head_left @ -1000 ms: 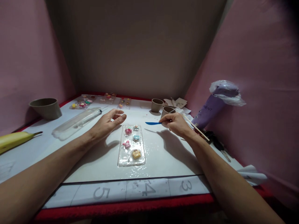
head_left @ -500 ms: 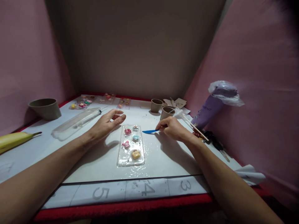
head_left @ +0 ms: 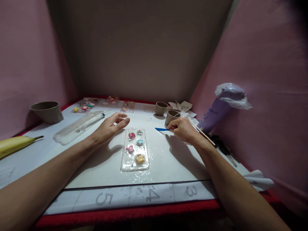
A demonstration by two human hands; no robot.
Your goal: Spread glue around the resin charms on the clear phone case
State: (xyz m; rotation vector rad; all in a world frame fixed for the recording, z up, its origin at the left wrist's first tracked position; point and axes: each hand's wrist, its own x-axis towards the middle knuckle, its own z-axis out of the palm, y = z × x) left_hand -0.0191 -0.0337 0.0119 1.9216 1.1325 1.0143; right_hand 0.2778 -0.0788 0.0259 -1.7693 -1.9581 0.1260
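A clear phone case (head_left: pixel 134 160) lies flat on the white board (head_left: pixel 168 163) between my hands, its surface glossy and wet-looking. Several small charms sit on it, among them a yellow toast-like charm (head_left: pixel 140 158), a pink bunny charm (head_left: pixel 130 148) and a light blue one (head_left: pixel 140 142). My right hand (head_left: pixel 181 129) pinches a small blue plastic knife (head_left: pixel 162 129), blade pointing left, to the right of the case and just in front of a cup (head_left: pixel 172 116). My left hand (head_left: pixel 113 125) hovers beside the case's upper left corner, fingers apart and holding nothing.
At the left are a banana (head_left: pixel 16 145), a wide brown cup (head_left: pixel 47 112) and a clear tray (head_left: pixel 77 128) with a syringe-like tube. Decorated cases (head_left: pixel 127 106) lie along the back. A second small cup (head_left: pixel 161 109), a wooden stick (head_left: pixel 204 134) and a purple tube (head_left: pixel 214 114) stand or lie right.
My right hand has moved right and slightly away from me with the blue knife, farther from the phone case. My left hand and the case stay in place.
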